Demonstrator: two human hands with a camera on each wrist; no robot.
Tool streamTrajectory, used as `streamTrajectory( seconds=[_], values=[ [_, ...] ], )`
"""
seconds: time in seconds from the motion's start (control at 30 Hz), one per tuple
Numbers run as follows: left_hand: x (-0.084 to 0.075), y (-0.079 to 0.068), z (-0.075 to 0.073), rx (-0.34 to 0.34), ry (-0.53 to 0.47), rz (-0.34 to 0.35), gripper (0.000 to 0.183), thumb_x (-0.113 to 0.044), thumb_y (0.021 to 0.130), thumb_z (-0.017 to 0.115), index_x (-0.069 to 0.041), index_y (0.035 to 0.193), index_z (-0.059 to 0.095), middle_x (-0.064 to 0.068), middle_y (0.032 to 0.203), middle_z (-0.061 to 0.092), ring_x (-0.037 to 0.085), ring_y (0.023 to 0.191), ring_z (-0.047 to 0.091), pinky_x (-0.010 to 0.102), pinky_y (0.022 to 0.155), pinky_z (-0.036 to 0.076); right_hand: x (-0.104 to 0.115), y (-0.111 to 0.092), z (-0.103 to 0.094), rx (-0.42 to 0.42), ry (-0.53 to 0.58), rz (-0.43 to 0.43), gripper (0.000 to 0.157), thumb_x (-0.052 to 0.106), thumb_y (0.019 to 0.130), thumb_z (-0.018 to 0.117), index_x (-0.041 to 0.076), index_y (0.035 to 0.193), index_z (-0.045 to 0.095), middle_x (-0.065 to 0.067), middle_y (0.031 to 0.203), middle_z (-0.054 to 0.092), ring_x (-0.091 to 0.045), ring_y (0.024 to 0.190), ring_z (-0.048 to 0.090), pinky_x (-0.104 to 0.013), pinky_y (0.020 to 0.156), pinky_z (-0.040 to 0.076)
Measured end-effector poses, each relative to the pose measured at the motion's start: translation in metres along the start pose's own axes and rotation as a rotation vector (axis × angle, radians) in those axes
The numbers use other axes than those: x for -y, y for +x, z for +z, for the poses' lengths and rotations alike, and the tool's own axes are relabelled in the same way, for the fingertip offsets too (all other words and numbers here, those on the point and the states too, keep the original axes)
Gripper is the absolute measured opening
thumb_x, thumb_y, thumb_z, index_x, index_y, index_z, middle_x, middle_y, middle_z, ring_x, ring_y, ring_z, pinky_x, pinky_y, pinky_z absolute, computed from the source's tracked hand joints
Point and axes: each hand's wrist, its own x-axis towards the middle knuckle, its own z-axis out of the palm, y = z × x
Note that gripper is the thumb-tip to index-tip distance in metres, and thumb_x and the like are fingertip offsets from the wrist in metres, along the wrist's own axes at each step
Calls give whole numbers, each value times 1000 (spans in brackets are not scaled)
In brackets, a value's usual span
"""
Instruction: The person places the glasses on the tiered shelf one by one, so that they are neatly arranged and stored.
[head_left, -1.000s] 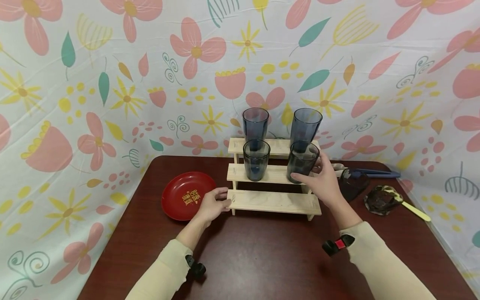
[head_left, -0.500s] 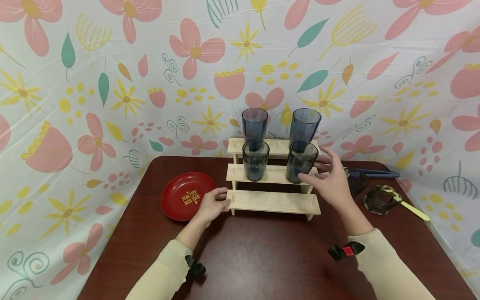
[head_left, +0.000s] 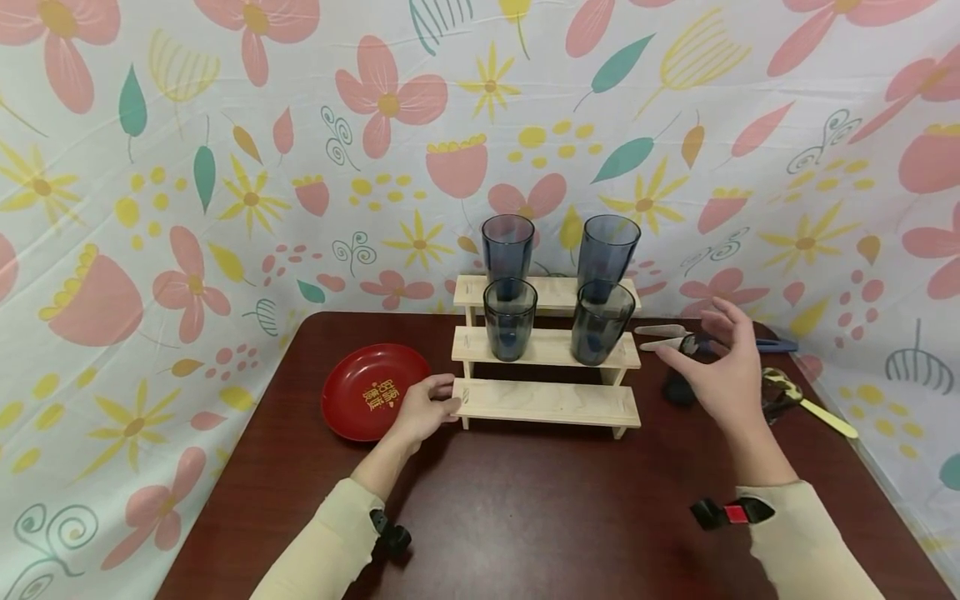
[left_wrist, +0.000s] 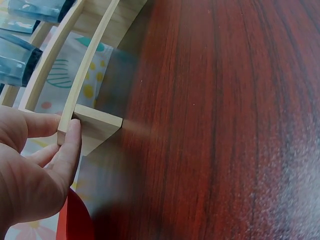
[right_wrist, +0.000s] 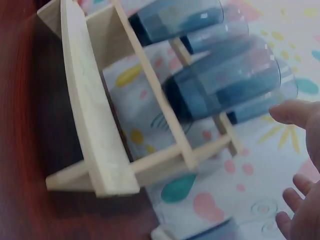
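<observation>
Pinching one end of a wooden rack on the left, with the right-hand grip empty beside it

A three-step rack is set on a dark red-brown desk before a flower-printed cloth. Four tall blue-grey glasses are carried by it: a back-left glass and a back-right glass on the top step, a front-left glass and a front-right glass on the middle step. The lowest step is held at its left end by the left-hand grip, with fingers placed on both faces of the board.

Nothing is held by the right-hand grip; its thumb and fingers are spread apart, with the thumb pointed left. In that direction the front-right glass is found, upright, its long axis vertical, apart from the thumb and nearer to this grip than to the other. Any reach for that glass would, it is judged, turn on this sideways gap.

Behind the right-hand grip, a blue-handled utensil and a small dark object are partly hidden. A yellow handle is seen farther right. Beside the left-hand grip, a red plate with gold characters is placed.
</observation>
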Motion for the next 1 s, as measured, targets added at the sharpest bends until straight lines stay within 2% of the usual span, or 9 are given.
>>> streamTrajectory(
  seconds=[0.23,0.43,0.6,0.73,1.0],
  values=[
    [0,0,0,0,-1,-1,50,4,96,66,10,143,53,27,125,63,24,89,70,35,75,65,-29,-4,-5,-101,-44,70,95,23,84,87,31,161,32,-9,158,41,-24,146,35,-51,120,30],
    [0,0,1,-5,7,-1,50,4,95,66,10,143,53,27,125,64,24,88,70,34,75,65,-54,-6,0,-137,-11,148,104,23,84,87,31,164,21,-7,164,28,-21,151,27,-48,124,27],
    [0,0,1,-8,1,2,50,4,95,66,10,143,53,27,124,64,24,88,70,35,75,65,-69,-8,7,-111,-18,251,112,28,85,86,36,165,8,-7,168,21,-27,152,25,-55,123,27],
    [1,0,1,-4,-1,3,50,4,95,66,10,143,53,27,125,63,23,88,70,35,75,65,-80,-10,11,-73,-50,304,116,30,85,86,33,166,2,-11,170,19,-35,151,28,-59,120,30],
    [1,-1,1,-6,0,-6,50,3,96,66,10,144,52,28,126,62,24,90,70,36,77,65,-98,-15,15,-45,-17,359,114,25,86,86,27,165,4,-14,167,23,-37,151,27,-58,122,28]
  ],
)
